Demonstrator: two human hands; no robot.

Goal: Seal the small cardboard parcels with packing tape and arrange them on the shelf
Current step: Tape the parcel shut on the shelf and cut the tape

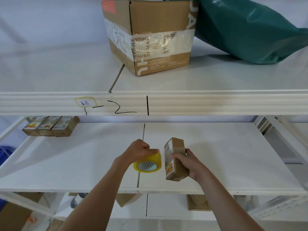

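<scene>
My right hand (186,161) grips a small cardboard parcel (175,160), which it holds upright and tilted over the middle shelf (83,164). My left hand (139,150) holds a yellow roll of packing tape (148,165) from above, right beside the parcel's left face. The roll's patterned core faces me. Three small parcels (50,125) stand side by side at the back left of the same shelf.
A large taped cardboard box (150,35) and a green plastic bag (246,29) sit on the upper shelf. Its front beam (200,102) carries a yellow label and black marker lines. Cardboard pieces lie on the lower shelf. A blue object (4,154) is at the far left.
</scene>
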